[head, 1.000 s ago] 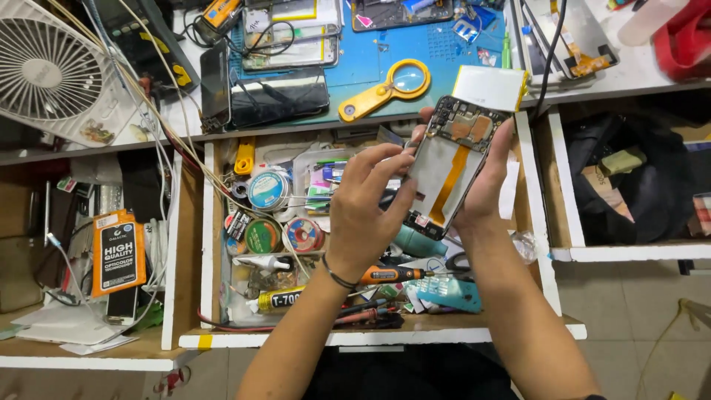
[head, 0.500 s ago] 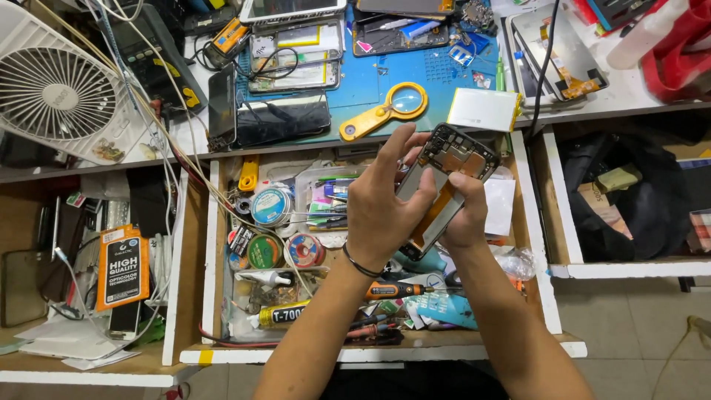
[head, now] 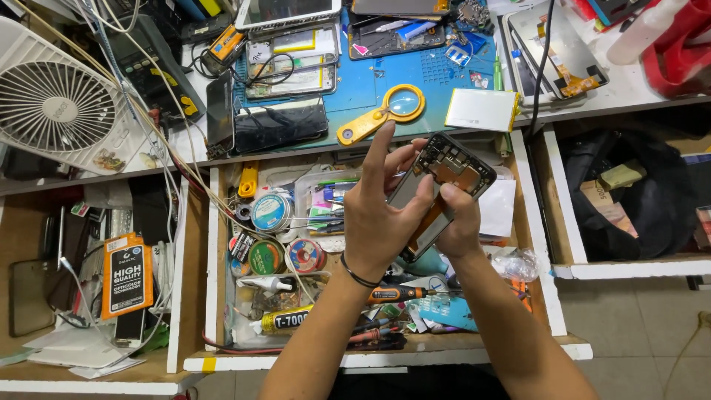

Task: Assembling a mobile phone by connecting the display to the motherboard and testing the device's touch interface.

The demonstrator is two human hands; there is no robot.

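Both of my hands hold an opened black phone (head: 453,167) with its back off, tilted over the open middle drawer (head: 213,259). Orange and dark inner parts show inside the phone. My left hand (head: 381,222) grips its left side with the thumb across the frame and the index finger stretched upward. My right hand (head: 461,222) holds the lower right side, its thumb pressed on the inside. A black band sits on my left wrist.
A white flat rectangular pack (head: 481,110) and a yellow magnifier (head: 385,115) lie on the blue mat (head: 444,70) at the bench edge. The drawer holds solder reels (head: 270,212), a glue tube (head: 285,320) and screwdrivers (head: 392,294). A white fan (head: 52,104) stands at left, a black bag (head: 629,192) at right.
My hands have come down with the phone from in front of the bench to over the drawer, and my left index finger has lifted off it.
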